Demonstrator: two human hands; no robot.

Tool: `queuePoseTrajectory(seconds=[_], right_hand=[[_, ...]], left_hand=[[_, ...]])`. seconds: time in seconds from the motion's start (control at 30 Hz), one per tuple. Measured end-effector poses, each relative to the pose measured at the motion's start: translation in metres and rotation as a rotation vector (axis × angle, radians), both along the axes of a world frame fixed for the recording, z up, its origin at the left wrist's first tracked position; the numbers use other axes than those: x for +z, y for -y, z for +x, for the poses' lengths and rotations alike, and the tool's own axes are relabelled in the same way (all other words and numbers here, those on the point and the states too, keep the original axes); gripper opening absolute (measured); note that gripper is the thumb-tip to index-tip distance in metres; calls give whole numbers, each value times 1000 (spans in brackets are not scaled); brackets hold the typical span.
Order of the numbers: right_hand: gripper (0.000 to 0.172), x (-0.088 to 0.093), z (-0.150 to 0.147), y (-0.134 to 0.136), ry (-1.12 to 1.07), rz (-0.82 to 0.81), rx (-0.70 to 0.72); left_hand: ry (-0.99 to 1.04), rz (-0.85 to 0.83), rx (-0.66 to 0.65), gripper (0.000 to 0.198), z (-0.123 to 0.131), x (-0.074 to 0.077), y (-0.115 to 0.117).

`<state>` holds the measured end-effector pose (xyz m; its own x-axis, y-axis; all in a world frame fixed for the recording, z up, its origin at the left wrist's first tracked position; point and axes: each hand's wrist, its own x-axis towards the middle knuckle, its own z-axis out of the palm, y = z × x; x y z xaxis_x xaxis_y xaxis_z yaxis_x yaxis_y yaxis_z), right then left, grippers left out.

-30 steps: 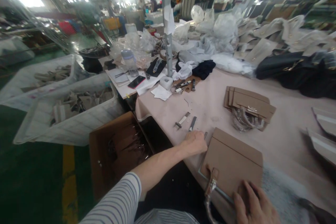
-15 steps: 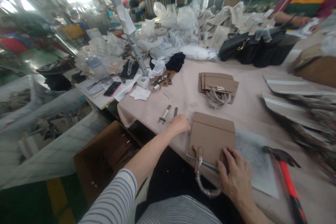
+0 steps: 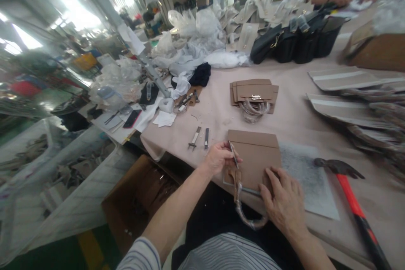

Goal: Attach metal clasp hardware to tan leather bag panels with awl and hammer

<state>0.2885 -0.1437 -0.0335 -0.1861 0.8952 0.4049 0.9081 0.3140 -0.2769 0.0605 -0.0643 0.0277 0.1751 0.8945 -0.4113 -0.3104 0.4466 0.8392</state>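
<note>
Pinching a thin metal tool (image 3: 234, 157) in the left hand (image 3: 218, 158), thumb and fingers shut on it, with the tip above the left part of the tan handbag (image 3: 257, 156). Pressing this bag down with the right hand (image 3: 281, 202), fingers spread flat on the near edge, gripping nothing. Lying flat on a grey mat (image 3: 303, 177) at the near edge of the bench (image 3: 294, 118), with the film-wrapped handle (image 3: 242, 213) hanging over that edge. Probably better to bring the tool in low and at a shallow angle near the handle base, to press firmly against any sliding of the bag, and to hold the right fingers well aside from the tip. Best to leave alone the hammer (image 3: 351, 190) at the right side of the mat.
</note>
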Motion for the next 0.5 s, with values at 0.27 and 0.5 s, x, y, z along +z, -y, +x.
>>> queuePoseTrajectory(seconds=[0.27, 0.5], right_hand=[[40, -2, 1, 1, -1, -24, -1], [39, -1, -1, 1, 2, -21, -13]], left_hand=[[-87, 101, 29, 42, 47, -31, 13], [-69, 214, -16, 39, 47, -40, 16]])
